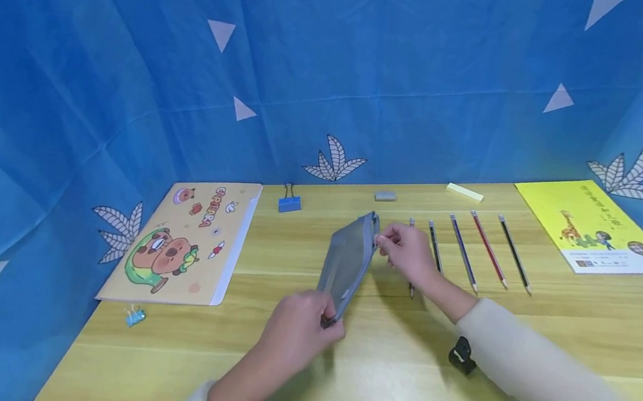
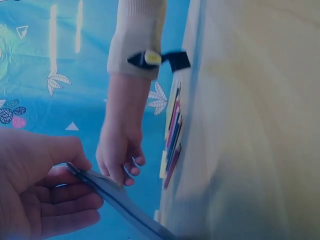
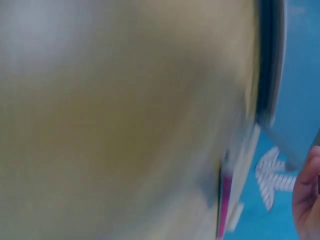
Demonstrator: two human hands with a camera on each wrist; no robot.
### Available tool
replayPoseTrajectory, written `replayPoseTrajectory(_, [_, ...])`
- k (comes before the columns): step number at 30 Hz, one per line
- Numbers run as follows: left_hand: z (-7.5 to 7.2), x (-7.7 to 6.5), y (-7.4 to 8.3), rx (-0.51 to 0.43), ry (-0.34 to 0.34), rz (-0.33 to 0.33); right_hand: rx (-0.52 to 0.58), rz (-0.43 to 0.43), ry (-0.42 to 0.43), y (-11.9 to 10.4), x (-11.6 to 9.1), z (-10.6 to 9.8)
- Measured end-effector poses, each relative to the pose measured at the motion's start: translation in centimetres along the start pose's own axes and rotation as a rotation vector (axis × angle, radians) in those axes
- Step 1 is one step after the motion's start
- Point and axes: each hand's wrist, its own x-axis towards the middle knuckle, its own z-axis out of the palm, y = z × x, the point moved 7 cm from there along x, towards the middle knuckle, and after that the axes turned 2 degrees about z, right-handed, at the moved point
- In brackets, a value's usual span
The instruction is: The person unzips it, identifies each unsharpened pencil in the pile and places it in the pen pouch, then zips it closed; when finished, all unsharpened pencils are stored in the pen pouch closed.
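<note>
A grey, see-through zip pouch (image 1: 345, 261) is held up on edge over the table, zip side toward the right. At its near corner, my left hand (image 1: 300, 327) pinches it between thumb and forefinger; the left wrist view shows this hand (image 2: 45, 185) with the other fingers loosely bent below the zip edge (image 2: 125, 207). My right hand (image 1: 409, 251) pinches the far end of the zip edge with its fingertips. Only part of the right hand (image 3: 309, 195) appears at the border of the right wrist view.
Several pencils (image 1: 489, 249) lie side by side right of the pouch. Behind are a grey eraser (image 1: 385, 196), a pale yellow stick (image 1: 464, 192) and a blue binder clip (image 1: 289, 204). A capybara folder (image 1: 184, 239) and small teal clip (image 1: 135, 317) lie left, a yellow booklet (image 1: 593, 220) right.
</note>
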Motion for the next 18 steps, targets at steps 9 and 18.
replayPoseTrajectory(9, [0.2, -1.1, 0.8, -0.025, -0.078, 0.027, -0.18, -0.035, 0.16, 0.8, 2.8, -3.9])
replayPoseTrajectory(18, [0.4, -0.8, -0.9, -0.174, -0.189, -0.057, -0.126, -0.008, 0.109, 1.3, 3.6, -4.2])
